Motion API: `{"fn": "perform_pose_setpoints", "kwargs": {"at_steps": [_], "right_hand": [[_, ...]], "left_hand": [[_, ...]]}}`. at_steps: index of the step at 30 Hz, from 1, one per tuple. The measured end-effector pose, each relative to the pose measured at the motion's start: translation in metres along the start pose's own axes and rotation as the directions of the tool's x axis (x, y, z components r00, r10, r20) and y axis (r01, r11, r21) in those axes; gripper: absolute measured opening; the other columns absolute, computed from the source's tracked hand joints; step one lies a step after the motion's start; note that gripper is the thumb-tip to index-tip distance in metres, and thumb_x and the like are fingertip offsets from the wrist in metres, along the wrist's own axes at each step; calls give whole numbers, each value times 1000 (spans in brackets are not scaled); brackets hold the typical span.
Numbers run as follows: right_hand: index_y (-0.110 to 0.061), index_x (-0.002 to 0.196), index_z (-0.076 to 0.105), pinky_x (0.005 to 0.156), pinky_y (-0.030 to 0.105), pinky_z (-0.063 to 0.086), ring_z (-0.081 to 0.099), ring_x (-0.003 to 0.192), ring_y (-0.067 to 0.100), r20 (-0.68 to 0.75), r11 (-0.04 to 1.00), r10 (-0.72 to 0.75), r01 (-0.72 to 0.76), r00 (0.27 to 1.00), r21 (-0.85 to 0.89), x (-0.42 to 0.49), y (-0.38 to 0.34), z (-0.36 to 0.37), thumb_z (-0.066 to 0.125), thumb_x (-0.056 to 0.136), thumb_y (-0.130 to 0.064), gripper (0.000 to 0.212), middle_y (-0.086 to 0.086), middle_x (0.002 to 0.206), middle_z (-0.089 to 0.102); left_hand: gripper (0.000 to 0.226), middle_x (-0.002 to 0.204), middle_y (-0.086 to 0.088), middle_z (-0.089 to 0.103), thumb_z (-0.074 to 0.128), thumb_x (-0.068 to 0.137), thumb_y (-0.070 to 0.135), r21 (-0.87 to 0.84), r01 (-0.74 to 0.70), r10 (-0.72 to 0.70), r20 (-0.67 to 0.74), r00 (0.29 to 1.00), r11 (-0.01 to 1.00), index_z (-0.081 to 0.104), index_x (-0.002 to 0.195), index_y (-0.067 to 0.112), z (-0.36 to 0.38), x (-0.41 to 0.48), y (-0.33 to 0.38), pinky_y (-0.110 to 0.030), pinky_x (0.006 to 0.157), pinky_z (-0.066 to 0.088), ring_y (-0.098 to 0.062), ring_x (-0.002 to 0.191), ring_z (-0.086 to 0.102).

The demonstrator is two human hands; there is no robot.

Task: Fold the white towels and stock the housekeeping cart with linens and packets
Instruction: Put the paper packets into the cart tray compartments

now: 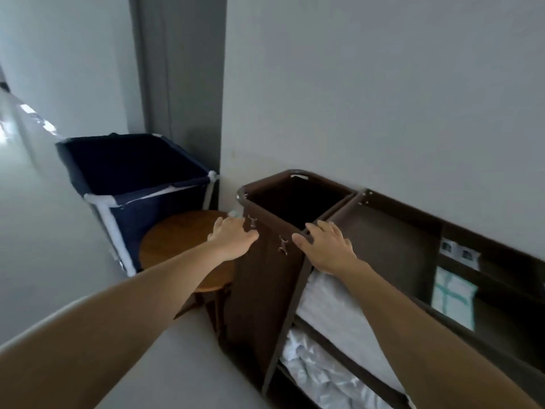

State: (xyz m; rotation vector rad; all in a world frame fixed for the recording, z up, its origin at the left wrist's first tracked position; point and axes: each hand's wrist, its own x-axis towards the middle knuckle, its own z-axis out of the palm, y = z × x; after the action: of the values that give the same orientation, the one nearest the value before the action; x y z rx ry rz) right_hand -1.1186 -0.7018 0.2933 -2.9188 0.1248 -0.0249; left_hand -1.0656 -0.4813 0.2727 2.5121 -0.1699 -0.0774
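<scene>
From the head view, the left hand (233, 237) and right hand (327, 246) rest on the near rim of the brown bag (265, 290) at the left end of the housekeeping cart (383, 231) — fingers spread, holding nothing. White linens (333, 314) fill its shelves and packets (454, 296) sit far right. Stocking looks well advanced — shifting the cart next would need a firm grip on the rim.

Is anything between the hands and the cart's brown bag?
Nothing visible. The left hand touches the brown bag at its near corner; the right hand rests on its rim. The wooden stool stands beside it.
</scene>
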Motion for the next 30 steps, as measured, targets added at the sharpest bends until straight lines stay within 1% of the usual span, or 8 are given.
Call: {"fn": "perform_pose_setpoints", "kwargs": {"at_steps": [5, 9, 15, 20, 23, 25, 27, 30], "right_hand": [[-27, 155, 29, 121, 57, 14, 5, 154, 25, 56, 987, -163, 163, 985, -7, 45, -121, 44, 23, 97, -71, 73, 2, 165, 17], [-26, 154, 33, 120, 58, 15, 11, 153, 25, 106, 970, -244, 244, 964, 13, 89, -179, 70, 22, 97, -71, 73, 3, 164, 23], [-23, 154, 34, 120, 53, 20, 19, 151, 25, 173, 959, -282, 280, 944, 40, 181, -232, 110, 21, 98, -69, 73, 4, 162, 28], [-19, 152, 37, 118, 53, 27, 28, 148, 27, 233, 950, -310, 293, 922, 104, 268, -270, 131, 23, 99, -67, 73, 6, 159, 34], [-18, 151, 39, 116, 53, 31, 32, 145, 28, 230, 949, -309, 285, 923, 133, 316, -290, 142, 25, 99, -66, 72, 7, 157, 37], [-18, 152, 38, 115, 53, 32, 34, 144, 29, 259, 953, -298, 270, 919, 138, 343, -302, 151, 25, 99, -65, 71, 7, 157, 38], [-19, 152, 37, 115, 52, 32, 34, 144, 30, 303, 961, -272, 244, 913, 127, 365, -312, 163, 25, 100, -64, 71, 7, 157, 37], [-18, 153, 35, 116, 51, 31, 32, 145, 30, 326, 974, -226, 202, 918, 104, 403, -327, 180, 25, 101, -63, 70, 8, 158, 34]], "left_hand": [[66, 163, -5, 23, 44, 98, 44, -84, 188, -190, -22, 982, 979, 27, 156, 16, -50, 7, -104, -49, 120, 18, -29, 152, 10], [68, 163, -7, 24, 46, 97, 43, -142, 272, -278, -21, 960, 952, 28, 156, 14, -68, 32, -161, -43, 121, 18, -28, 152, 15], [70, 157, -8, 34, 52, 92, 43, -227, 370, -386, -30, 922, 901, 33, 153, 16, -88, 92, -223, -47, 113, 38, -30, 140, 38], [43, 124, -12, 60, 54, 89, 38, -204, 437, -457, -63, 887, 876, 58, 122, 10, -130, 160, -265, -45, 99, 49, -31, 114, 58], [29, 105, -10, 61, 56, 89, 37, -222, 434, -462, -92, 882, 873, 59, 104, 12, -147, 202, -280, -45, 87, 52, -29, 98, 61], [34, 108, -9, 62, 56, 88, 39, -230, 433, -457, -63, 887, 872, 60, 111, 14, -148, 226, -290, -45, 90, 53, -27, 99, 62], [50, 123, -10, 60, 55, 87, 43, -216, 449, -462, -13, 887, 867, 57, 127, 14, -146, 249, -303, -43, 95, 51, -29, 111, 60], [64, 138, -12, 54, 55, 87, 43, -212, 456, -458, 42, 888, 864, 48, 143, 13, -143, 290, -322, -36, 89, 49, -26, 114, 58]]}}
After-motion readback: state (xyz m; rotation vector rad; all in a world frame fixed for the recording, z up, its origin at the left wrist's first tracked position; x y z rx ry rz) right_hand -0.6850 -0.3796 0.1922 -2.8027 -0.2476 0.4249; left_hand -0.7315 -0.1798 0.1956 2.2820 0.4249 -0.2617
